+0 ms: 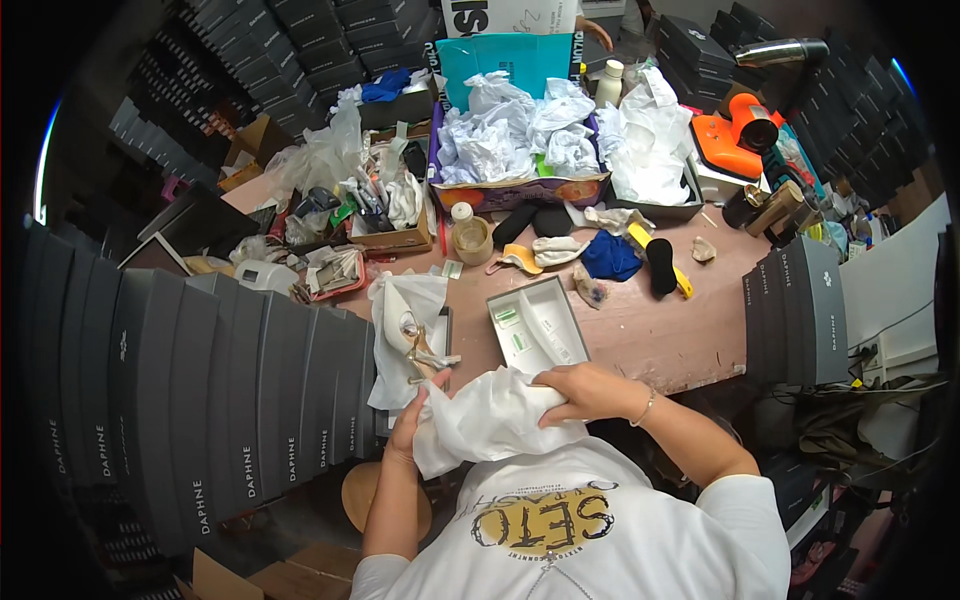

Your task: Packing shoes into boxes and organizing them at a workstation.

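- White cloth bag (490, 420) sits bunched at the near edge of the worktable (660, 340), held against my chest, something bulky inside; I can't tell what.
- Left hand (408, 425) closed on the bag's left side, thumb up near the strappy heeled shoe (418, 345) that lies on white tissue just beyond it.
- Right hand (585, 390) laid flat over the top right of the bag, fingers curled onto the fabric, pressing rather than pinching.
- My read: I'm wrapping or smoothing the cloth round its contents. I'd keep the right palm down as the anchor and let the left pull slack, so the fabric doesn't bunch.
- Open grey box (540, 325) with small packets sits just past the bag, mid-table. I'd keep the bag low and clear of its near rim.
- Risk: left thumb is close to the shoe's straps; I'd work the fold toward me, not outward.
- Stacked dark shoeboxes (250, 400) crowd the left edge, so little elbow room there.
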Available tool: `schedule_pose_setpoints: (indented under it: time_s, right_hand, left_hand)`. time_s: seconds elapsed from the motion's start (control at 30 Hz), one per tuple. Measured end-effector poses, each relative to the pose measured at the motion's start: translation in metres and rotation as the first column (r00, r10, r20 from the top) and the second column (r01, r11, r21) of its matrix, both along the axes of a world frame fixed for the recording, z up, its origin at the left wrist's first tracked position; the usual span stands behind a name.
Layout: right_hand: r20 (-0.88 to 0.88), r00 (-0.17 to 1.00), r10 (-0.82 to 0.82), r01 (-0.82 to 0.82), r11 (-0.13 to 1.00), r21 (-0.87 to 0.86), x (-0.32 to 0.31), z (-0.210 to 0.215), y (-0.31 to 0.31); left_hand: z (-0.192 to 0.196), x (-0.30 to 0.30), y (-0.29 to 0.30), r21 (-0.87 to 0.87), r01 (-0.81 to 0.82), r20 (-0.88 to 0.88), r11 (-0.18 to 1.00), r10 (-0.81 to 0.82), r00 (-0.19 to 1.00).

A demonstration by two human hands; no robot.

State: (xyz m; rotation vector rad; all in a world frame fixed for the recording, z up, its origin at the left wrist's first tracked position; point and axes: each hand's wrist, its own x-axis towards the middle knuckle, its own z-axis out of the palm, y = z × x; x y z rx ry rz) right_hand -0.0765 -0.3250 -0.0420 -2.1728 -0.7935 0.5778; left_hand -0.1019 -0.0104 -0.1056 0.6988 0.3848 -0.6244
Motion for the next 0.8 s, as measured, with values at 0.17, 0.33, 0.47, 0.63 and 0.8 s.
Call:
schedule_pose_setpoints:
  time_s: [0.17,0.33,0.47,0.63,0.8]
  right_hand:
    - [-0.267,0.793,-0.547,0.571,0.821,0.012,-0.023,-0.027,-0.061]
    - [-0.379,0.421,-0.824,0.906,0.404,0.128,-0.033,-0.054,-0.109]
    - [-0.448,0.376,-0.811,0.926,0.316,0.207,-0.018,-0.032,-0.098]
    - [-0.298,0.528,-0.795,0.849,0.504,0.16,-0.029,-0.006,-0.111]
    - [0.009,0.964,-0.267,0.267,0.961,-0.069,0.008,0.025,-0.096]
  left_hand:
    - [0.01,0.022,-0.014,0.469,-0.468,0.168,0.749,0.445,0.88]
    - [0.013,0.043,-0.076,0.573,-0.572,0.784,0.587,-0.188,0.592]
    - [-0.1,0.024,-0.163,0.962,-0.238,0.187,0.136,-0.961,0.203]
    - [-0.048,0.046,-0.142,0.837,0.068,0.369,0.543,-0.652,0.662]
    - [0.053,0.06,-0.145,0.936,-0.047,0.345,0.35,-0.88,0.327]
